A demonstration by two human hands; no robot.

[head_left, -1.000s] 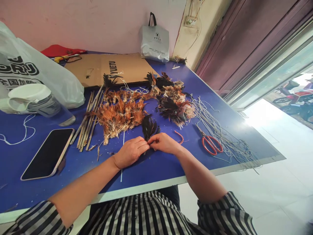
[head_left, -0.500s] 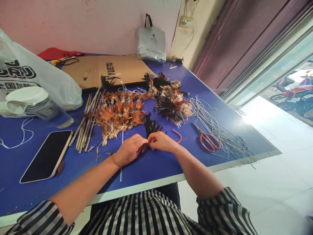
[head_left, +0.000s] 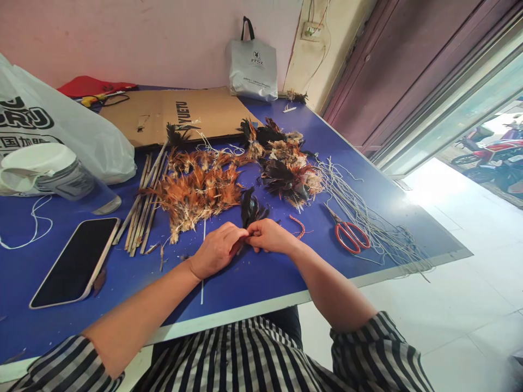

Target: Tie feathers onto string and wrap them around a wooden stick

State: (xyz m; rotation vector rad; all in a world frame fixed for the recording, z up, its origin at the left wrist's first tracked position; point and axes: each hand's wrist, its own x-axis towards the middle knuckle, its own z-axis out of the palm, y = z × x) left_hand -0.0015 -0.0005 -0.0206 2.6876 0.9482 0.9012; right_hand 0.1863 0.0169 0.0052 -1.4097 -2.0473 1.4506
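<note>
Feathers [head_left: 250,209], black and bunched, are fanning out over the counter [head_left: 253,286] left of the scissors [head_left: 352,237]. The left hand's [head_left: 217,248] grip is pinching their base; the right hand's [head_left: 269,236] is pressing its fingertips together there, hiding whatever lies between. Brown tufts [head_left: 204,191] are sitting farther left of the scissors; cords [head_left: 368,215] are trailing right of them.

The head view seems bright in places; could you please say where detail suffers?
In the head view, glare whitens the floor on the right, a pale sheen dulls the table beside it, held black feathers look mostly dark, and motorcycles outside look soft.
</note>
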